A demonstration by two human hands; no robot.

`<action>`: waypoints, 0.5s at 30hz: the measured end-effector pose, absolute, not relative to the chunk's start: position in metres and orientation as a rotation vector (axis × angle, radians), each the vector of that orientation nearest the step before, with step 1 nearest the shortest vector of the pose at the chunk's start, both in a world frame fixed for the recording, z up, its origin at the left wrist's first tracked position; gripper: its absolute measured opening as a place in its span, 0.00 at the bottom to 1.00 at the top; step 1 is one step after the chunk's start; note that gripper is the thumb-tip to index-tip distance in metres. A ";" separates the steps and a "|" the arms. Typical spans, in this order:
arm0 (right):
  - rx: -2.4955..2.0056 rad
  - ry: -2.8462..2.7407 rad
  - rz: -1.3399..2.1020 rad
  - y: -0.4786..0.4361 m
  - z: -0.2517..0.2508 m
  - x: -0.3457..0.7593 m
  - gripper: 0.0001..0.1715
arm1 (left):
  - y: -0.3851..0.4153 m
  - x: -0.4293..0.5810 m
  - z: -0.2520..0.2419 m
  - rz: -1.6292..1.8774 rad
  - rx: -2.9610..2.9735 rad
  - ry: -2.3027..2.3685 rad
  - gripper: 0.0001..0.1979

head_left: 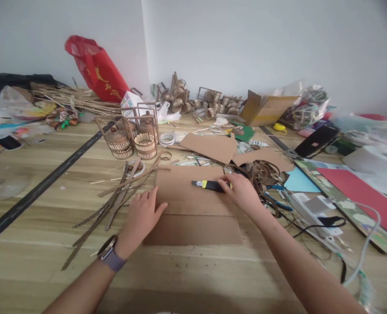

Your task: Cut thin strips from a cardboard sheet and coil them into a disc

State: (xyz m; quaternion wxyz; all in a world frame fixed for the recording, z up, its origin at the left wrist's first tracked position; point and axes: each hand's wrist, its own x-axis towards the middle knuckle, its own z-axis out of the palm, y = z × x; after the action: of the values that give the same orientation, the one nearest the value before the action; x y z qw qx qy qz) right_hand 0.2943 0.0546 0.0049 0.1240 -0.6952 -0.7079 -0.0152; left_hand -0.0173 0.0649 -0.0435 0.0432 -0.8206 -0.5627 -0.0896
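A folded sheet of brown cardboard (180,198) lies flat on the wooden table, a crease running across it. My left hand (145,214) rests at its left edge, thumb and fingers spread, holding nothing. On the cardboard's upper right part is a black and yellow utility knife (209,185), its blade end pointing left. The fingers of my right hand (239,189) are closed on the knife's right end. Left of the cardboard lie long brown woven strips (114,198) beside my left hand. A tangle of brown strips (263,174) sits just beyond my right hand.
Small bamboo baskets (145,146) in frames stand at the back left. More cardboard pieces (209,146) lie behind the sheet. Blue-handled pliers (278,200), a white power strip (314,218) with cables and a red sheet (363,196) are on the right. A red bag (97,69) leans near the wall.
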 end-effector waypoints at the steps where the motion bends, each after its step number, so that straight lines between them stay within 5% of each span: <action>1: -2.034 -2.074 -0.016 0.073 0.008 0.291 0.16 | 0.066 -0.016 -0.044 -0.292 -2.503 -1.738 0.27; 15: -2.074 -2.000 0.233 0.187 -0.006 0.273 0.19 | 0.082 -0.019 -0.058 -0.542 -2.693 -1.938 0.19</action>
State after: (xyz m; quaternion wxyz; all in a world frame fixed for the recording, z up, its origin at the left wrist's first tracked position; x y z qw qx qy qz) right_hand 0.2730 0.1872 -0.0058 0.1250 -0.7118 -0.6865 0.0801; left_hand -0.0186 0.0818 -0.0575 -0.1098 -0.7962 -0.5730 -0.1603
